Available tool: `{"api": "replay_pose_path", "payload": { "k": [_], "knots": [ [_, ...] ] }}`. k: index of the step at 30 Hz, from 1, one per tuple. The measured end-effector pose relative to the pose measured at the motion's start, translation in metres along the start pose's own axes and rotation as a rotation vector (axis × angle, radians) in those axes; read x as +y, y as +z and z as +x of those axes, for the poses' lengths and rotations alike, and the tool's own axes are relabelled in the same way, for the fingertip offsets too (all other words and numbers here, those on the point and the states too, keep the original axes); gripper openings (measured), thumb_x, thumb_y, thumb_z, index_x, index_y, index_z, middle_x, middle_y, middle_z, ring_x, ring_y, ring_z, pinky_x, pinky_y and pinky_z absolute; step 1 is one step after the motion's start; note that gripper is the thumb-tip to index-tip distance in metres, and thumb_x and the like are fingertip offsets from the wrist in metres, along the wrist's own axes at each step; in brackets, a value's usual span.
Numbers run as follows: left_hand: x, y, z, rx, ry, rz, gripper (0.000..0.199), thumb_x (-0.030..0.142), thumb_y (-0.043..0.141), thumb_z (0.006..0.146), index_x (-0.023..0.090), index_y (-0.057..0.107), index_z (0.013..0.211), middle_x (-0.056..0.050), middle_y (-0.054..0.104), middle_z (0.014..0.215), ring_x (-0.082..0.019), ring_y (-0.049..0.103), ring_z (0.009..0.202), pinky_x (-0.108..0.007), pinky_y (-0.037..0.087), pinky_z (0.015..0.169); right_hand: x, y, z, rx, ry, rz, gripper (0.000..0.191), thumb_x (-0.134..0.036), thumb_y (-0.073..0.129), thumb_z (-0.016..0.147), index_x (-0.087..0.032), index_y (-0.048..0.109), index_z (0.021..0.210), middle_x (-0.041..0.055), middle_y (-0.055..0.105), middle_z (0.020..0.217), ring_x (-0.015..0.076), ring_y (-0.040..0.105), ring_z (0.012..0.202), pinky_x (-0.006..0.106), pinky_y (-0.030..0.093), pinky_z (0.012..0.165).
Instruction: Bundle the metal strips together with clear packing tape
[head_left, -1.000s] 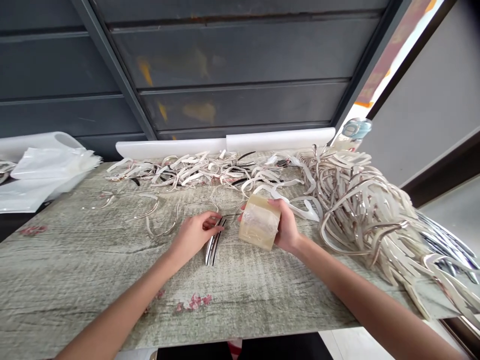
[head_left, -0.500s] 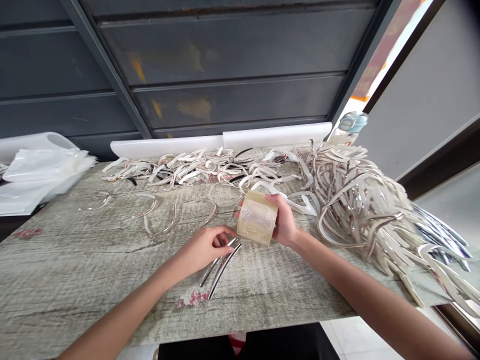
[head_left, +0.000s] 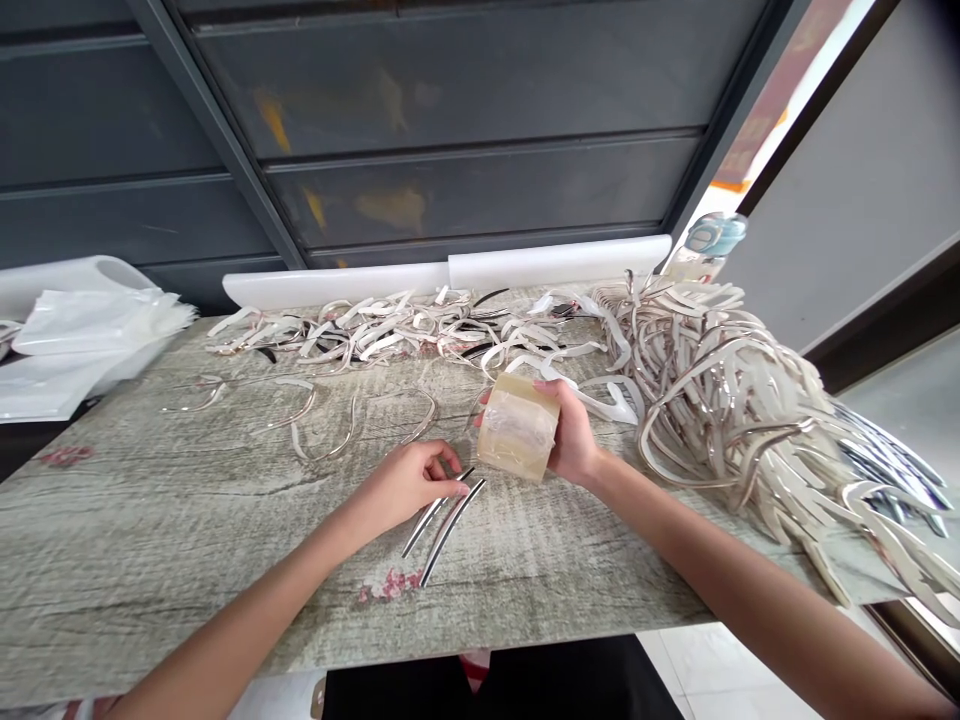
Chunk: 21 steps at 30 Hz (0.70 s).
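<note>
Left hand has flattened out since the earlier frame: fingers no longer curl over the strips but stretch toward their upper ends, and the R hand's tape roll sits slightly more level. L hand (head_left: 405,487) is half open, holding nothing visible, w/ its fingertips (head_left: 459,489) at the top ends of two curved chrome strips (head_left: 442,530); can't tell if they touch or sit just beside. Both strips lie on the table, close together & roughly parallel, running down-left from the fingertips. R hand (head_left: 574,435) is closed round a roll of clear packing tape (head_left: 517,428), gripping it tilted, clear of the table, just up-right of the strips. Past the hands, loose thin curved strips (head_left: 330,425) lie left of the L hand on the wood-grain table top (head_left: 187,540). A long tangled row of pale film-covered strips (head_left: 390,330) runs along the far side, and a big heap of the same strips (head_left: 720,410) sits right of the R hand. White plastic bags (head_left: 90,325) lie off to the far left, and a white bar (head_left: 450,270) runs along the far edge.
</note>
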<state>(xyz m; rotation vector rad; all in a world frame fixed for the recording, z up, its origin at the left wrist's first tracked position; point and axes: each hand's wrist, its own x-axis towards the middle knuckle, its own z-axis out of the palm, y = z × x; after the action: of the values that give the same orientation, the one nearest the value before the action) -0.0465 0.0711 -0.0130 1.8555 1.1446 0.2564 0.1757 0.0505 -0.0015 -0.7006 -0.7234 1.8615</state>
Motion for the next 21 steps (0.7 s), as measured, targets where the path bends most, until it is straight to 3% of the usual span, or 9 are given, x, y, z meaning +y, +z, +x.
{"api": "replay_pose_path", "payload": {
  "k": [9, 15, 21],
  "knots": [
    [-0.001, -0.003, -0.002, -0.067, -0.053, -0.02, 0.032, 0.046, 0.074, 0.074, 0.021, 0.063, 0.091, 0.0, 0.067, 0.07, -0.017, 0.06, 0.061, -0.025, 0.038, 0.052, -0.003, 0.006, -0.002, 0.042, -0.002, -0.009, 0.05, -0.053, 0.048, 0.071, -0.014, 0.065, 0.098, 0.0131, 0.07, 0.09, 0.0296, 0.066, 0.09, 0.044, 0.049, 0.087],
    [-0.001, -0.007, -0.003, -0.093, -0.059, 0.003, 0.031, 0.049, 0.072, 0.075, 0.021, 0.062, 0.086, 0.0, 0.067, 0.069, -0.018, 0.062, 0.061, -0.026, 0.039, 0.054, -0.002, 0.003, -0.001, 0.021, -0.007, -0.002, 0.048, -0.052, 0.047, 0.072, -0.015, 0.065, 0.098, 0.0121, 0.07, 0.09, 0.0292, 0.066, 0.09, 0.044, 0.05, 0.085],
    [0.001, -0.018, -0.002, -0.046, -0.026, 0.116, 0.033, 0.05, 0.076, 0.07, 0.02, 0.064, 0.074, 0.002, 0.063, 0.065, -0.016, 0.057, 0.063, -0.025, 0.037, 0.056, -0.002, 0.004, -0.002, 0.035, 0.011, 0.009, 0.05, -0.052, 0.047, 0.073, -0.014, 0.066, 0.099, 0.0121, 0.071, 0.09, 0.0262, 0.066, 0.086, 0.038, 0.051, 0.08]
  ]
}}
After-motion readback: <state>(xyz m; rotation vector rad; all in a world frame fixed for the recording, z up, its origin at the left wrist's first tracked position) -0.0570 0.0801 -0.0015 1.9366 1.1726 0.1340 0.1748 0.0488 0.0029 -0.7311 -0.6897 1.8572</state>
